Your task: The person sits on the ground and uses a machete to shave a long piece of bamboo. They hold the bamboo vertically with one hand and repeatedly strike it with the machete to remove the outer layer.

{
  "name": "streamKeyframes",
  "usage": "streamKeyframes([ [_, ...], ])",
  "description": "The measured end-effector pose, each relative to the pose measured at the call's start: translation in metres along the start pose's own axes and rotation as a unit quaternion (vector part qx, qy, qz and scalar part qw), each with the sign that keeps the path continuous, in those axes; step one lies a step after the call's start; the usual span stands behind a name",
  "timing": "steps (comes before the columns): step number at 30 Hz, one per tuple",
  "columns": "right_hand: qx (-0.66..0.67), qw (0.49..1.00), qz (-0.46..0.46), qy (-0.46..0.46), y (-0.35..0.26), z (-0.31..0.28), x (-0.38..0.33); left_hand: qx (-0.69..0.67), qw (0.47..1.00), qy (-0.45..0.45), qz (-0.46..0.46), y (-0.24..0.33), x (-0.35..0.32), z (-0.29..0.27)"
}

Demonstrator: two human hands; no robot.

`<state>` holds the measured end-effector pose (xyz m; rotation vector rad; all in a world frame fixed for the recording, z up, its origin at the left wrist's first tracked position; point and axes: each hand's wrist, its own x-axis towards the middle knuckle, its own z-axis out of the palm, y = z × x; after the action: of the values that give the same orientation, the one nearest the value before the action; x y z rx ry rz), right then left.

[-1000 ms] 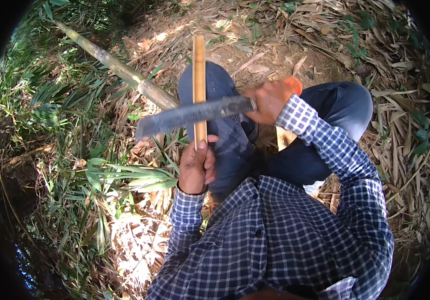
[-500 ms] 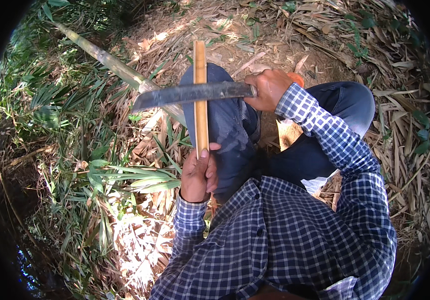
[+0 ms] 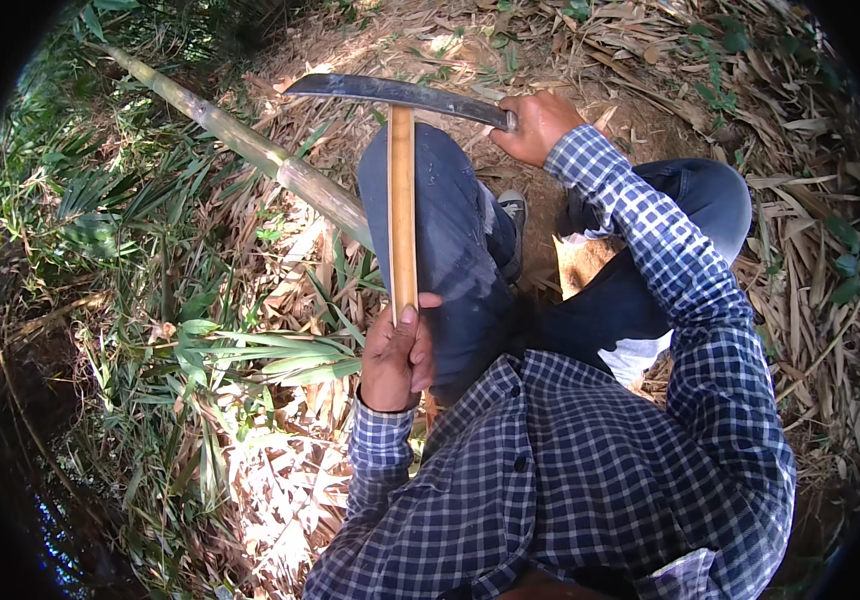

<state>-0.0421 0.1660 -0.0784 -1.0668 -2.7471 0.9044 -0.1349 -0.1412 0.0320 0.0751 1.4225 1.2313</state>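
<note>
My left hand [image 3: 397, 355] is closed around the near end of a split bamboo strip [image 3: 402, 210]. The strip points away from me across my left knee, its pale yellow inner face up. In my right hand [image 3: 538, 127] is the handle of a machete, mostly hidden by the fingers. The long dark machete blade [image 3: 400, 92] reaches left from that hand and crosses the far end of the strip, covering its tip. Whether the edge touches the bamboo I cannot tell.
A long green-brown bamboo pole [image 3: 240, 140] slants from the far left down to my left knee [image 3: 420, 180]. Green leaves [image 3: 300, 360] and grass lie to the left. Dry bamboo leaves [image 3: 820, 260] cover the ground on the right. A shoe [image 3: 513, 215] shows between my legs.
The machete has moved away from me along the strip, from its upper middle to its far end. My left hand and the bamboo strip have stayed almost where they were.
</note>
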Motion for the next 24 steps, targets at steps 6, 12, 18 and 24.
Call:
streamKeyframes([
  [6, 0.028, 0.996, -0.052, -0.065, 0.007, -0.001, -0.015, -0.008, 1.000, -0.003, 0.012, -0.004, 0.005, -0.005],
  [12, 0.093, 0.989, 0.109, 0.021, 0.020, -0.004, -0.015, -0.076, 0.996, -0.029, 0.020, 0.003, 0.027, -0.008],
  [18, 0.136, 0.991, -0.019, 0.000, -0.033, -0.003, -0.080, -0.074, 0.995, -0.027, 0.068, 0.010, 0.058, -0.007],
  [24, 0.101, 0.988, -0.087, -0.080, -0.051, 0.010, -0.113, -0.043, 0.998, 0.000, 0.048, 0.001, 0.039, -0.005],
])
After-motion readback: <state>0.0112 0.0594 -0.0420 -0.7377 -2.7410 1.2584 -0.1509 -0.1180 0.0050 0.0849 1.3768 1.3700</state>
